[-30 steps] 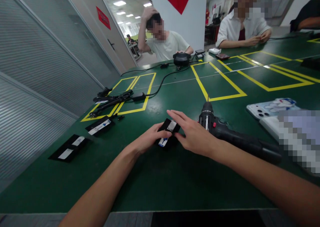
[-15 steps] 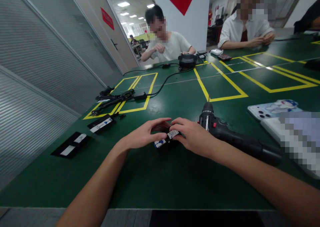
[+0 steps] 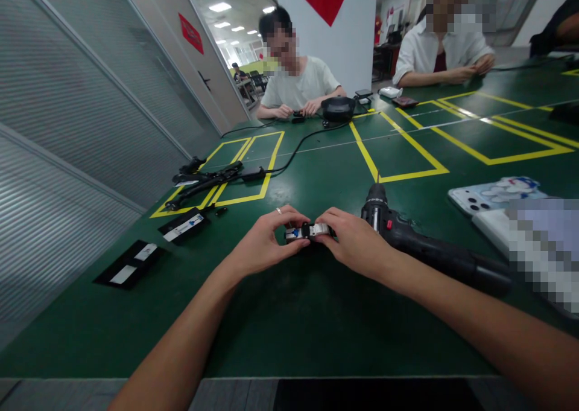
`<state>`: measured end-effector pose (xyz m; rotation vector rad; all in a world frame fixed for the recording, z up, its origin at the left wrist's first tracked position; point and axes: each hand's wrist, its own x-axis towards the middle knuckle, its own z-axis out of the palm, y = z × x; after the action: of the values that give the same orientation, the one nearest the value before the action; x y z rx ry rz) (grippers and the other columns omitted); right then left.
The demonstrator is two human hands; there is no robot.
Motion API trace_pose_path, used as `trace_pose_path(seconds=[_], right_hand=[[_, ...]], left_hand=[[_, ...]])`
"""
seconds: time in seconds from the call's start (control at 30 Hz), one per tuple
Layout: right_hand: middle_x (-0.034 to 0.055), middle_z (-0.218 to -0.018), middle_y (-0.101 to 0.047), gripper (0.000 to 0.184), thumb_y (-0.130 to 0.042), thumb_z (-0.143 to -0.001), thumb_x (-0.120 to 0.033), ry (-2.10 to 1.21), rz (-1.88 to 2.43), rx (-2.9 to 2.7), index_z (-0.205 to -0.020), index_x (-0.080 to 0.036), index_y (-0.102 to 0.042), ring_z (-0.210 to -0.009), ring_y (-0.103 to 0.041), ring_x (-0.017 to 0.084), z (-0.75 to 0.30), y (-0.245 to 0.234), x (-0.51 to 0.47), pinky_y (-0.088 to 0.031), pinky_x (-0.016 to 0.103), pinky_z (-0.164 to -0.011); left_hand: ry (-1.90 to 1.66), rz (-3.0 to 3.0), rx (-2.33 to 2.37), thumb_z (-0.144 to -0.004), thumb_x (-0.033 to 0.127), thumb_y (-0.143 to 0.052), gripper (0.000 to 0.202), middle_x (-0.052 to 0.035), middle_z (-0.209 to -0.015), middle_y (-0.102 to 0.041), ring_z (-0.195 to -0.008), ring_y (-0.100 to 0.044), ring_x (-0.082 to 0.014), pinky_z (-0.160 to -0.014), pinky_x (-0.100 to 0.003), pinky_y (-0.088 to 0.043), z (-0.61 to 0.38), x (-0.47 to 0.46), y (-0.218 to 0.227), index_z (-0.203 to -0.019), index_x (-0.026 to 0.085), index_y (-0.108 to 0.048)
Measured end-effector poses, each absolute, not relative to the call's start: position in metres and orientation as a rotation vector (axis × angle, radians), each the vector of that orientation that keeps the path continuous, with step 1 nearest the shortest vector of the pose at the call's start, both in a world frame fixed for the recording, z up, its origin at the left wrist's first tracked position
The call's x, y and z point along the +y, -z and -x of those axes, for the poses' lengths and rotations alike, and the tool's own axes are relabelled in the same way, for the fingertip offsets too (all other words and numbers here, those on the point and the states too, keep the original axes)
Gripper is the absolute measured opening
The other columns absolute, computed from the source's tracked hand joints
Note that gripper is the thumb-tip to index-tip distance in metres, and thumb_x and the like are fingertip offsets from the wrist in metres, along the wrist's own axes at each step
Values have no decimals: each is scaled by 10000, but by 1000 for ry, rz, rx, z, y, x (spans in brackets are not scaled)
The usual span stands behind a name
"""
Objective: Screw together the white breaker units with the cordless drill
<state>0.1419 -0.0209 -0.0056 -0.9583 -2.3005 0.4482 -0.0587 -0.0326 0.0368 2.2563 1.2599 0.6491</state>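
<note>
Between my two hands is a small oblong device with black, silver and blue parts, held just over the green table. My left hand pinches its left end between thumb and fingers. On the other end, the fingers of my right hand are closed around a silver-white section. The fingers cover part of the device, so its exact kind does not show. Right beside my right hand lies a black cordless drill, its bit pointing away from me.
Two flat black pieces with white labels lie at left. Behind them are black tool-like parts and a cable. A phone rests at right. Two people sit across the table.
The device has turned from a slant to nearly level and moved up slightly, with both hands still on it. The person opposite has lowered a raised hand to a small black object.
</note>
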Motion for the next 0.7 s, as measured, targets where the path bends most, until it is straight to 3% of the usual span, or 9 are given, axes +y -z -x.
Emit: trace_pose_path(seconds=[0.3, 0.47, 0.7], right_hand=[[6, -971, -482, 171, -714, -919, -101, -472, 983, -2303, -1024, -136, -583, -827, -487, 162, -144, 4, -22, -420, 276, -764], [8, -974, -480, 158, -696, -934, -103, -490, 975, -2310, -1031, -139, -576, -819, -483, 161, -144, 2, -23, -424, 280, -756], [11, -961, -479, 153, -692, -937, -101, -485, 952, -2305, -1015, -147, -568, -816, -480, 167, -143, 6, -22, -418, 294, -761]], left_hand=[[-868, -2176, 1541, -764, 368, -612, 357, -48, -935, -615, -841, -575, -180, -801, -334, -461, 105, -7, -34, -1078, 198, -619], [-930, -1859, 2060, -679, 456, -664, 468, -58, -848, -668, -759, -607, -193, -693, -301, -466, 156, 28, -1, -1042, 160, -655], [-930, -1647, 2204, -614, 455, -701, 527, -89, -911, -694, -816, -633, -217, -697, -294, -465, 180, 46, 41, -1041, 147, -681]])
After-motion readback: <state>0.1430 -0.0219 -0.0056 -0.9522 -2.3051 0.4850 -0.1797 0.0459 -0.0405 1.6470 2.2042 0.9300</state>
